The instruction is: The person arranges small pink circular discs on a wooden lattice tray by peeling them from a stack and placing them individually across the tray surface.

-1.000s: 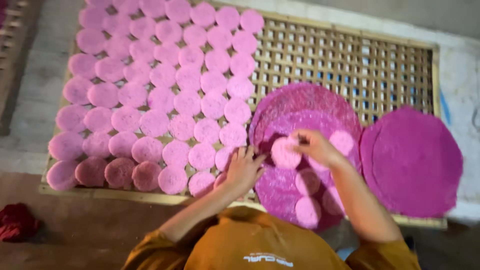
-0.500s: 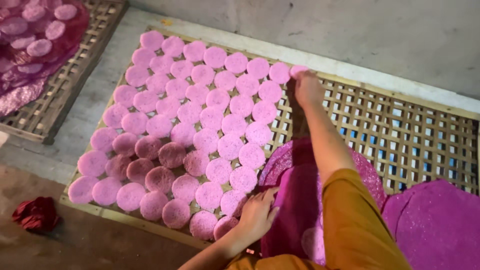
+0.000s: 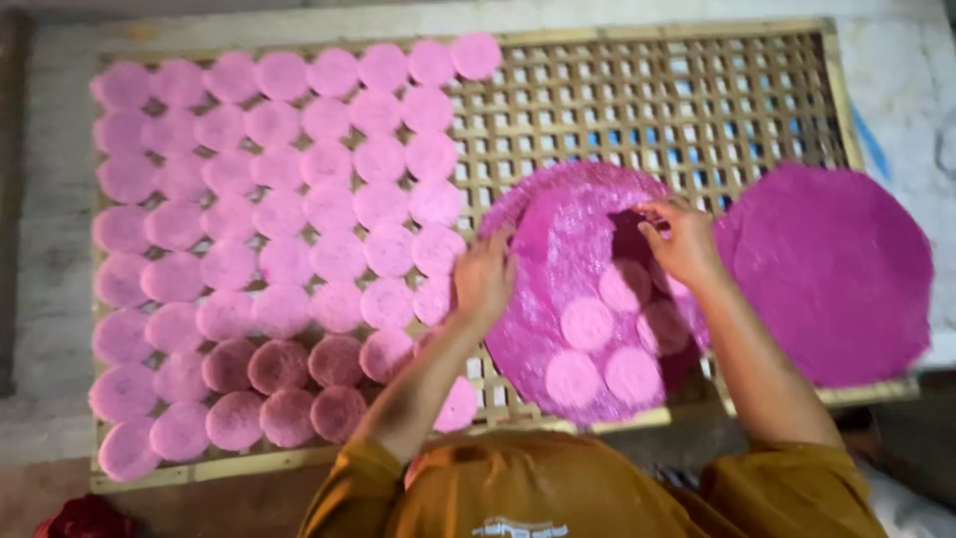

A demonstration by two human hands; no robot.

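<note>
- Two bare hands work over a round pink sheet (image 3: pixel 558 259) lying on a bamboo lattice rack (image 3: pixel 647 110).
- Left hand (image 3: pixel 485 279) rests flat on the sheet's left edge, fingers together and slightly curled, pinching nothing.
- Right hand (image 3: pixel 682 242) sits at the sheet's upper right; thumb and fingertips are drawn close at a fold of the sheet, though whether they actually pinch it cannot be told.
- Five small pink discs (image 3: pixel 588 324) lie on the sheet between the hands.
- Rows of pink discs (image 3: pixel 279 209) cover the rack's left half.
- Another larger magenta sheet (image 3: pixel 827 269) lies just right of the right hand.
</note>
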